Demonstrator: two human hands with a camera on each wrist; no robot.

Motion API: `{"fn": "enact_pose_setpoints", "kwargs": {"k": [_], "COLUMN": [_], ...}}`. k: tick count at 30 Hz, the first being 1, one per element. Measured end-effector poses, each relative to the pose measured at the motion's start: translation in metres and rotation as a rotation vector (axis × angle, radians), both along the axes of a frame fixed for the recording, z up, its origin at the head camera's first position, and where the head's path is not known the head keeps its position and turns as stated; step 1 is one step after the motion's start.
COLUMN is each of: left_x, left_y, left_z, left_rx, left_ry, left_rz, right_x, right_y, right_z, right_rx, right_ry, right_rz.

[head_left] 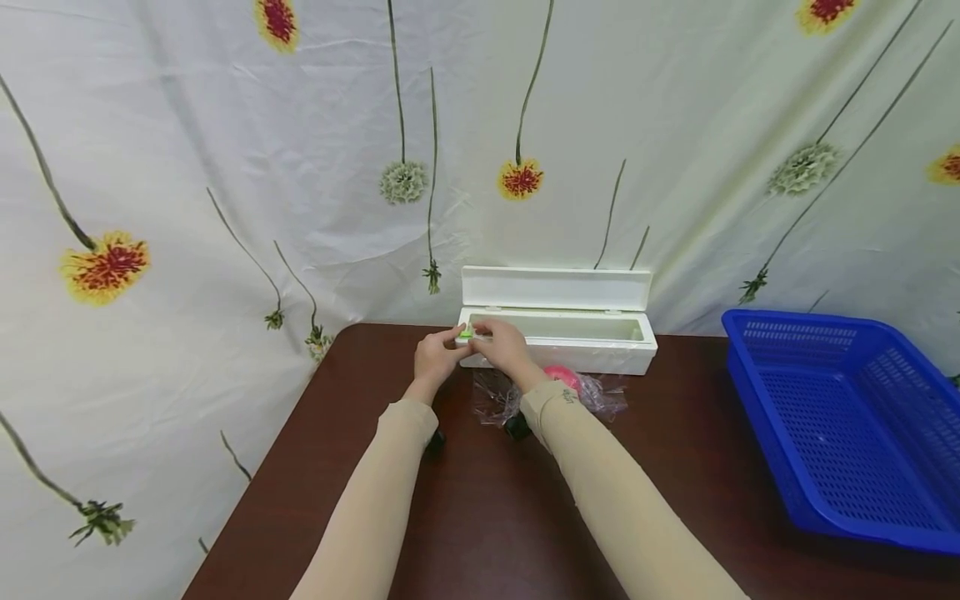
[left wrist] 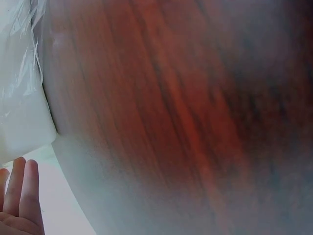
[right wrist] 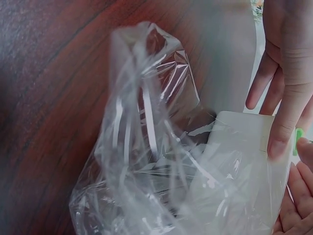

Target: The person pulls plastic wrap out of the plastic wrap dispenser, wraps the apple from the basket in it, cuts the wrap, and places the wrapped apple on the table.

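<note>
White box [head_left: 592,360] sits at the bench's [head_left: 480,517] back edge, lid up, long axis left-right; probably light, stiff, slick plastic, best held by its end walls. Left hand [head_left: 435,360] and right hand [head_left: 504,346] meet at the green clip [head_left: 467,332] on its left end, thumbs and forefingers partly closed, can't tell if either pinches it.

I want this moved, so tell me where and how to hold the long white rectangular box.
Take the long white rectangular box by its body's two short ends, from left and right. That should balance its long, narrow shape; the flat white lid stands raised along the back and might swing, and crinkled clear plastic film lies along the front.
</note>
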State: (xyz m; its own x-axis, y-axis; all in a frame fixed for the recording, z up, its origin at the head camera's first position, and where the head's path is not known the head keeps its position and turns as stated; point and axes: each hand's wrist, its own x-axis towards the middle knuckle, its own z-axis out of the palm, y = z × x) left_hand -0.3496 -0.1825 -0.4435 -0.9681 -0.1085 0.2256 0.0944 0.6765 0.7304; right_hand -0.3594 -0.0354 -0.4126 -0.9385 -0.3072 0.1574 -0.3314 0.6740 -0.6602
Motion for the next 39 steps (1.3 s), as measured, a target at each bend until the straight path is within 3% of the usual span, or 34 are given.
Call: {"fn": "enact_pose_setpoints", "kwargs": {"k": [14,39], "left_x": [-0.002,0.000], "left_y": [0.001,0.000], "left_z": [-0.001,-0.002], "left_rx": [0.019,0.041], "left_ry": [-0.005,-0.001], "left_rz": [0.003,-0.012], "right_x": [-0.003,-0.010], "right_y": [0.003,-0.001], "right_z": [-0.002,0.004], "right_rx": [-0.069,0.070], "right_ry": [-0.002,-0.047], "right_rz": [0.000,-0.039]}}
